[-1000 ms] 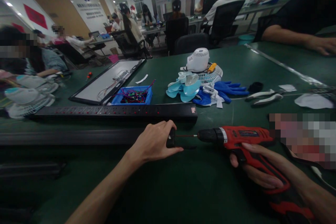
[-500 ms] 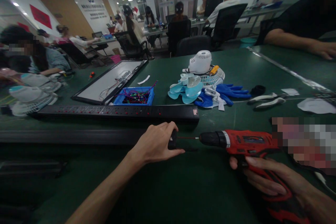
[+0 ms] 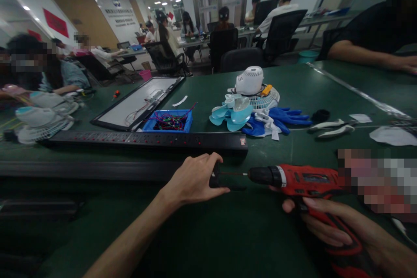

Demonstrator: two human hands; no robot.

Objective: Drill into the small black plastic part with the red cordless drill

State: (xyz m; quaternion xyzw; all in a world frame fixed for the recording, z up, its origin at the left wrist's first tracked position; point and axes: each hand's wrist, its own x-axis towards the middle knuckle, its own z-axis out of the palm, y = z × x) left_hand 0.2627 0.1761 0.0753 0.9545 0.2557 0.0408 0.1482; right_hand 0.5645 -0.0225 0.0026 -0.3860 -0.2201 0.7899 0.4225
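My left hand [image 3: 192,179] is closed around the right end of a long black bar [image 3: 97,170] that lies across the green table [image 3: 228,234]. My right hand [image 3: 335,226] grips the handle of a red and black cordless drill [image 3: 302,179]. The drill lies level and points left, and its thin bit [image 3: 233,173] reaches the end of the bar beside my left fingers. Just behind the bar lies a long black power strip [image 3: 146,140] with several red switches.
Behind the strip are a blue tray of wires [image 3: 169,121], a flat panel [image 3: 137,102], light blue fan blades [image 3: 231,113], a white fan motor on its grille [image 3: 250,82], blue gloves [image 3: 276,119] and pliers [image 3: 332,127]. Other people sit around the tables; one person's arm [image 3: 365,54] rests at far right.
The whole view has slid slightly downward, as from a small head movement. Both hands, the bar and the drill keep their positions relative to each other.
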